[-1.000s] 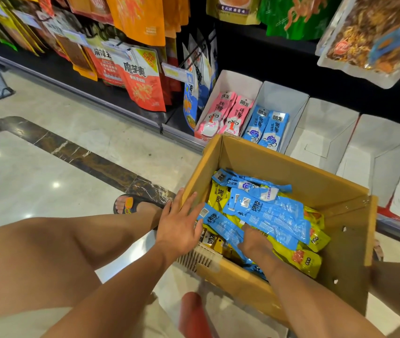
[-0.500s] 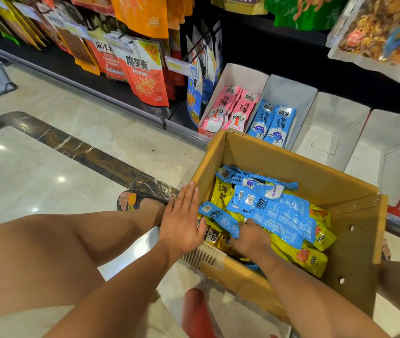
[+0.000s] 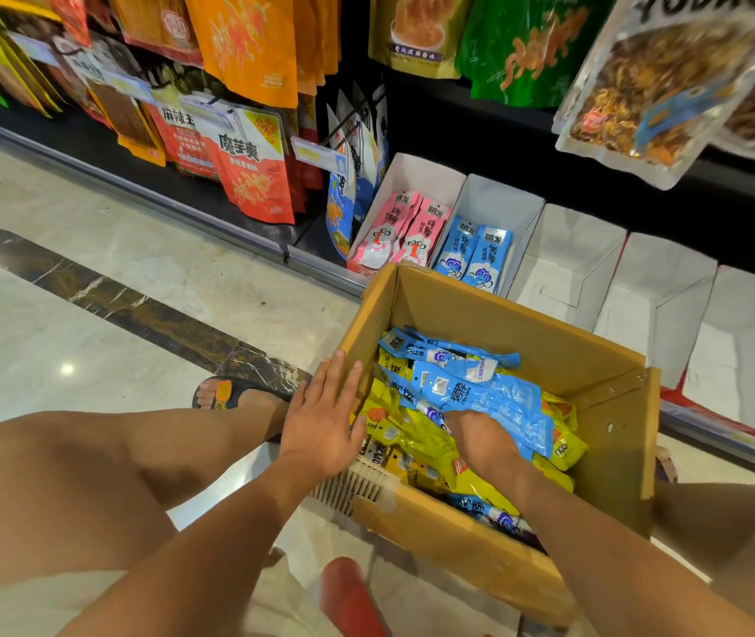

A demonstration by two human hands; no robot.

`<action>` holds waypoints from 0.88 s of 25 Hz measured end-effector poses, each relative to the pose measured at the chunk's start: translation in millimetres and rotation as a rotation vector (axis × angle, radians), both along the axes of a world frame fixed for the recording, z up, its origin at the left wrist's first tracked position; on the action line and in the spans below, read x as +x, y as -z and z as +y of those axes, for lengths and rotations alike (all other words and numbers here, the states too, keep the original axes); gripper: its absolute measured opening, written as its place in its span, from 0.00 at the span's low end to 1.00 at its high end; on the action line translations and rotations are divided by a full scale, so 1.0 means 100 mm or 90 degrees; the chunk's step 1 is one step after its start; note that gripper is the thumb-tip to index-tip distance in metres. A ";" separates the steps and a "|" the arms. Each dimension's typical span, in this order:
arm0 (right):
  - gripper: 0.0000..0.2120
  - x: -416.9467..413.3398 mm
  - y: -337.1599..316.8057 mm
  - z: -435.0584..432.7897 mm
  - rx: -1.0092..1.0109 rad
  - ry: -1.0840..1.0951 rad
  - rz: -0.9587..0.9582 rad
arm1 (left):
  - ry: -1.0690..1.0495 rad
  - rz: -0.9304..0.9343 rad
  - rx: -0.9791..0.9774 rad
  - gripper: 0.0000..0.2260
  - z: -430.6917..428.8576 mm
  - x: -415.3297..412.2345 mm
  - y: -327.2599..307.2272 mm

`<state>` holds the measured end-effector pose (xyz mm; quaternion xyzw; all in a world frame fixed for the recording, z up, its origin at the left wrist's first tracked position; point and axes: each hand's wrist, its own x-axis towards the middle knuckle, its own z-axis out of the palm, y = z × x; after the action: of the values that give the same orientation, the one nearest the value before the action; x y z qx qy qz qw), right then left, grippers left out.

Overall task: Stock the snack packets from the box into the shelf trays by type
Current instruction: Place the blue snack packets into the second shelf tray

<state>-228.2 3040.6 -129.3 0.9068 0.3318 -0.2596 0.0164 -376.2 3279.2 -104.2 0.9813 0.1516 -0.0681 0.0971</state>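
An open cardboard box (image 3: 504, 310) on the floor holds a heap of blue packets (image 3: 490, 393) over yellow packets (image 3: 412, 434). My left hand (image 3: 325, 420) lies flat with straight fingers against the box's left wall. Inside the box, my right hand (image 3: 481, 439) curls its fingers under a bunch of the blue packets, with the fingertips hidden. On the bottom shelf behind the box, one white tray (image 3: 426, 172) holds pink packets (image 3: 394, 227) and the tray beside it (image 3: 504, 200) holds blue packets (image 3: 477, 255).
Three white trays (image 3: 569, 264) to the right hold nothing. Large snack bags (image 3: 251, 177) hang on hooks above and to the left. My bare knees flank the box; a sandalled foot (image 3: 228, 393) rests left of it. A red object (image 3: 348, 595) lies by the near edge.
My right hand pushed deeper under the blue packets and gathered them; a loose blue packet on the left of the pile is gone from there. My left hand stayed on the box wall.
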 end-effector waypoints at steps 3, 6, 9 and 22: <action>0.11 0.07 -0.11 -0.15 0.159 0.161 0.109 | -0.034 0.027 -0.036 0.34 -0.05 0.06 -0.06; 0.15 0.07 -0.28 -0.19 0.322 0.410 0.226 | -0.078 0.007 -0.104 0.32 -0.11 0.20 -0.16; 0.10 0.01 -0.47 -0.16 0.461 0.623 0.373 | -0.078 -0.060 -0.216 0.27 -0.22 0.36 -0.37; 0.09 -0.12 -0.41 -0.12 0.549 0.493 0.462 | -0.328 -0.030 -0.897 0.09 -0.51 0.59 -0.63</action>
<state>-239.8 3028.3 -88.7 0.7413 0.0418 -0.3787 -0.5526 -317.6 3227.8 -41.4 0.6217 0.2949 -0.1029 0.7183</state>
